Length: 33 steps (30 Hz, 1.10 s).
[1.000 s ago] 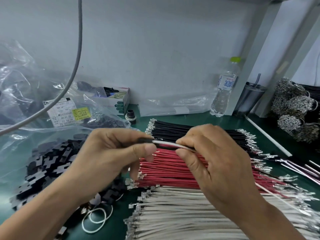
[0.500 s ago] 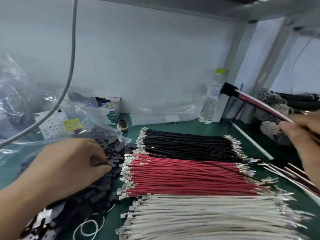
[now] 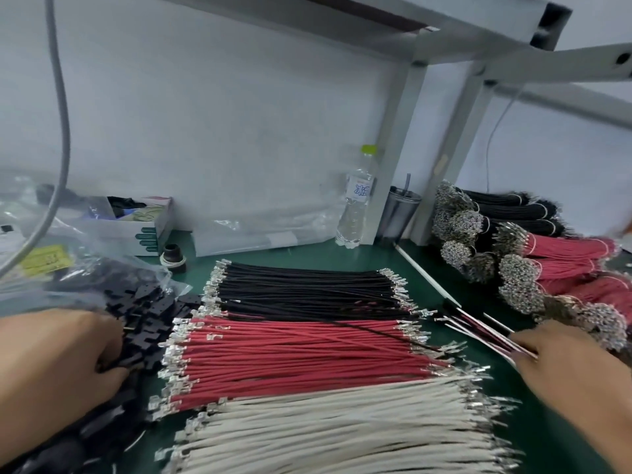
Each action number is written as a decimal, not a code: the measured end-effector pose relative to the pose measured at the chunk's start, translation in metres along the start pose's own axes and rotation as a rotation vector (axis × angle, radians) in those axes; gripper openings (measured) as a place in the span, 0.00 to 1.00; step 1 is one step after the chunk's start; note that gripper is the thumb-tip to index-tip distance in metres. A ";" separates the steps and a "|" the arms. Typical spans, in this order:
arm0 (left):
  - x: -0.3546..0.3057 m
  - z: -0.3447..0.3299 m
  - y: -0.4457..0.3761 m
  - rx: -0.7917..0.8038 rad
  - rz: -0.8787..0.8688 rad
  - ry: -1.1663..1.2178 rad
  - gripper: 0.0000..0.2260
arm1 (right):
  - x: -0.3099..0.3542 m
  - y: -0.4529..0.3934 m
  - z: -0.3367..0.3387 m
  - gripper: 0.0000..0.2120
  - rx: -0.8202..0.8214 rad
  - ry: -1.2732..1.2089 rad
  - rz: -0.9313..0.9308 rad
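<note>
On the green bench [image 3: 307, 254], left of the wire rows [image 3: 301, 350], the pile of black housings [image 3: 150, 323] is pressed by the left grip [image 3: 51, 371], fingers curled, contents indiscernible, while the right grip [image 3: 561, 374] is found pinching the wire set [image 3: 478, 325] at near right.

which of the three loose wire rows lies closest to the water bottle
The black row, rearmost of the three; the red row is in the middle, the white row in front.
</note>
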State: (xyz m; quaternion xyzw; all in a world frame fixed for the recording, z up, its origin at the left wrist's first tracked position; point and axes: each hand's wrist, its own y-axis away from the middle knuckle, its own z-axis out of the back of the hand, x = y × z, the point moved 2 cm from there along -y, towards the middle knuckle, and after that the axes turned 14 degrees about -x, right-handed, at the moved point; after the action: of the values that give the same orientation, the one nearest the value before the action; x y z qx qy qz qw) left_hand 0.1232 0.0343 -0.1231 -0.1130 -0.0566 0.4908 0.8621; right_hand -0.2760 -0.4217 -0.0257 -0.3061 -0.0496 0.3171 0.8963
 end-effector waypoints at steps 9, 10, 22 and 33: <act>-0.020 0.057 0.019 -0.070 -0.036 -0.012 0.12 | 0.173 -0.038 0.043 0.08 -0.040 -0.800 0.285; -0.021 0.058 0.020 -0.064 -0.024 -0.029 0.13 | 0.198 -0.041 0.042 0.08 0.029 -0.822 0.328; -0.074 0.115 0.042 -0.554 -0.133 0.232 0.18 | 0.304 -0.039 0.017 0.03 0.318 -0.799 0.500; -0.089 0.124 0.049 -0.596 0.081 0.586 0.12 | 0.263 -0.094 0.077 0.08 -0.156 -0.905 0.438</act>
State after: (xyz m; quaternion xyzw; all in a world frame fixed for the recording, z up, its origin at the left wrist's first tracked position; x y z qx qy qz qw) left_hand 0.0107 -0.0011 -0.0138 -0.4942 0.0559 0.4336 0.7514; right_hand -0.0385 -0.2822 0.0632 -0.2072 -0.3909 0.5938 0.6721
